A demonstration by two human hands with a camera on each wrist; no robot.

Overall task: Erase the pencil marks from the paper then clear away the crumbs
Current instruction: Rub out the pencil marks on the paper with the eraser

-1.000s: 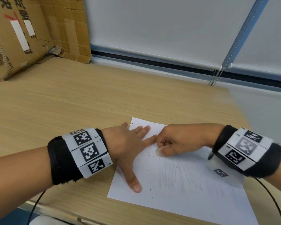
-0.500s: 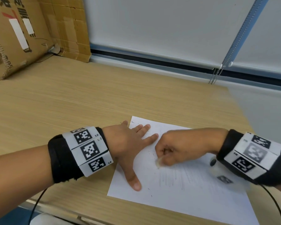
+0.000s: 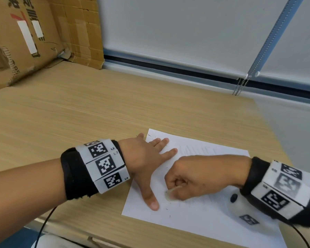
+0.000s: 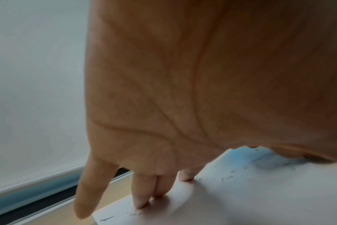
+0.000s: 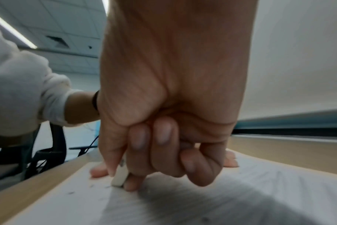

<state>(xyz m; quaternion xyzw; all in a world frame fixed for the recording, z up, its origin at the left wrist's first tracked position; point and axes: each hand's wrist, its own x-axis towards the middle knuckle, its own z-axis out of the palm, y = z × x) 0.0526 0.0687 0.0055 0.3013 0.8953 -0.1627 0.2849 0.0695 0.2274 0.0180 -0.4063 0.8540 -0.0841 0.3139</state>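
**A:** Starting at nine o'clock on the sheet: the left hand (image 3: pixel 141 158) lies flat, fingers straight and spread, thumb stretched toward six o'clock, pinning the paper (image 3: pixel 204 217) to the wooden desk (image 3: pixel 97 113). The left wrist view backs that up, with the fingertips (image 4: pixel 138 204) pressed onto the sheet's far corner.

**B:** And moving across to the middle, the right hand (image 3: pixel 195 179) is curled into a fist, thumb and fingers pinching a small white eraser (image 5: pixel 120 176). Its lower end is touching the paper, just beside the left thumb.

**A:** So we're in the erasing step, I'd say. Faint grey pencil marks (image 5: pixel 164 205) run from under the fist toward three o'clock, so plenty seems left to rub out.

**B:** Agreed. Dark crumbs (image 3: pixel 168 212) are scattered around six o'clock of the eraser, a few more up by the left fingers. Clearing those looks to be a later job.

**A:** What does the next move ask for?

**B:** Firm, short rubbing strokes worked rightward over the remaining grey, I'd judge, with the flat hand holding down so the sheet doesn't buckle or slide.

**A:** And off at eleven o'clock on the desk, a cardboard box (image 3: pixel 25 42), well apart from everything.
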